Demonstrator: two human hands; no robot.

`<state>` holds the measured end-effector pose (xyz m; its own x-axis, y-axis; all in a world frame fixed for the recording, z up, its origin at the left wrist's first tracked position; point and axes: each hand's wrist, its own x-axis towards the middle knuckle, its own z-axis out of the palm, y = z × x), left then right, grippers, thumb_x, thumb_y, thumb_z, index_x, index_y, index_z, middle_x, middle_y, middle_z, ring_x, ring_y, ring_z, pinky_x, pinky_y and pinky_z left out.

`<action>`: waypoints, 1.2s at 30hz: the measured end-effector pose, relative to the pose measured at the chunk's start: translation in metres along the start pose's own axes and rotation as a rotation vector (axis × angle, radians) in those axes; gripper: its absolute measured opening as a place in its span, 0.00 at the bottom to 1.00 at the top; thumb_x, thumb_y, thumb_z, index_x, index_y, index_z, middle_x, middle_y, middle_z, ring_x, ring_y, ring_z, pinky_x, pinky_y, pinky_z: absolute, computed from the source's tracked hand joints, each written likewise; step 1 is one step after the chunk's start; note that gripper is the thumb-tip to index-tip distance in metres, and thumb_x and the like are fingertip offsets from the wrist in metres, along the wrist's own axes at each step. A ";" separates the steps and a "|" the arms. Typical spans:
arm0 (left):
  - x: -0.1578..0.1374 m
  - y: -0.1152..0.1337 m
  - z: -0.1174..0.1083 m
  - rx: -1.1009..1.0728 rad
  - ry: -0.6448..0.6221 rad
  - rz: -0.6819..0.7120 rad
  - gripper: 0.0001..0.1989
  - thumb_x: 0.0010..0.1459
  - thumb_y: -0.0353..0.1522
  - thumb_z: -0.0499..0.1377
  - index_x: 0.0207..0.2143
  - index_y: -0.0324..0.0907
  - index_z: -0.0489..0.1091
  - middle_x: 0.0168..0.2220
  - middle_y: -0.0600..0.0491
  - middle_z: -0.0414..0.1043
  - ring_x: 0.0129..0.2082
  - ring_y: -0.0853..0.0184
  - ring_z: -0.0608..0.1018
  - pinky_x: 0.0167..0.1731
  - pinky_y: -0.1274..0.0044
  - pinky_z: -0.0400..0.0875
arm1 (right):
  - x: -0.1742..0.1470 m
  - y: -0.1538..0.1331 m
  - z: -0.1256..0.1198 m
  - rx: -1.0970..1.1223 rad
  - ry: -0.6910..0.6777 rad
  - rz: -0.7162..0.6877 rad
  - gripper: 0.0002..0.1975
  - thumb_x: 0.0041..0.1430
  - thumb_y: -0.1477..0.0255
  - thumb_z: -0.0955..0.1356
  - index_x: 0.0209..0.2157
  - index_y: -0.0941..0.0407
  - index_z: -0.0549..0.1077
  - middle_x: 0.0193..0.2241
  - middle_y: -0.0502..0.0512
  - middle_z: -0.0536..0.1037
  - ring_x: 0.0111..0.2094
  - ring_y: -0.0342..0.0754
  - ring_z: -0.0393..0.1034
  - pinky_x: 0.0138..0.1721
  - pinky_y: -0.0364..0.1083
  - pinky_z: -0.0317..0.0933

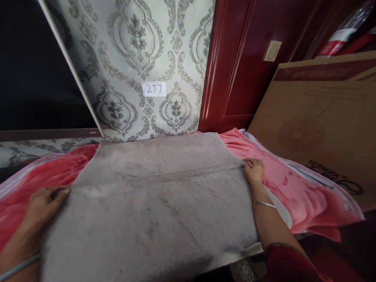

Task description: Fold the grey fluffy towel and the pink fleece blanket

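A: Where is the grey cloth (158,223) to be found?

B: It is spread over a pink blanket (282,184), which is left exposed on both sides. Its far edge is laid close to a patterned wall (176,43), on which a white card (154,89) is marked "277".

A: And how is the cloth held?

B: By both side edges. The left edge is pinched between the thumb and fingers of the left hand (44,207); the right edge is gripped in the fingertips of the right hand (255,171), its wrist ringed by a silver bracelet (264,204). A long crease is seen running across the cloth — from one hand toward the other, well apart.

A: What else is pictured?

B: A dark screen (38,70) is shown at left. At right, a cardboard box (320,117) is seen near a dark red panel (235,58) — with a bottle (340,39) partly visible above.
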<state>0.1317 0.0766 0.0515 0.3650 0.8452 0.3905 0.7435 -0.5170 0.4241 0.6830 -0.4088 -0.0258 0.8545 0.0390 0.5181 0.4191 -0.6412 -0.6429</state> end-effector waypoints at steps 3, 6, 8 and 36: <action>0.000 0.007 -0.001 0.212 0.171 0.283 0.23 0.55 0.49 0.45 0.33 0.46 0.73 0.37 0.42 0.77 0.46 0.45 0.74 0.50 0.54 0.67 | -0.006 -0.018 0.002 0.088 0.003 -0.264 0.13 0.56 0.64 0.67 0.37 0.54 0.80 0.39 0.61 0.76 0.47 0.60 0.67 0.54 0.60 0.60; -0.004 0.027 0.005 0.215 0.229 0.481 0.23 0.59 0.49 0.45 0.36 0.45 0.72 0.40 0.41 0.76 0.48 0.47 0.74 0.50 0.56 0.67 | -0.018 -0.040 0.009 0.151 -0.129 -0.593 0.17 0.58 0.54 0.69 0.38 0.52 0.81 0.41 0.60 0.77 0.46 0.59 0.70 0.52 0.59 0.62; -0.009 0.042 0.013 0.173 0.158 0.599 0.23 0.59 0.51 0.47 0.37 0.44 0.73 0.41 0.41 0.76 0.47 0.49 0.75 0.51 0.58 0.67 | -0.025 -0.051 0.014 0.138 -0.248 -0.695 0.19 0.59 0.52 0.69 0.40 0.51 0.82 0.42 0.60 0.78 0.47 0.59 0.71 0.51 0.59 0.64; -0.027 0.047 0.035 0.001 -0.181 0.686 0.18 0.62 0.48 0.54 0.34 0.44 0.71 0.34 0.50 0.74 0.36 0.59 0.75 0.38 0.67 0.69 | -0.030 -0.053 0.023 0.223 -0.503 -0.665 0.20 0.64 0.54 0.63 0.30 0.51 0.80 0.32 0.59 0.82 0.37 0.57 0.75 0.41 0.56 0.69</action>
<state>0.1766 0.0341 0.0322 0.8386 0.3383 0.4270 0.3132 -0.9407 0.1302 0.6423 -0.3585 -0.0198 0.4227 0.7214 0.5486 0.8859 -0.2013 -0.4178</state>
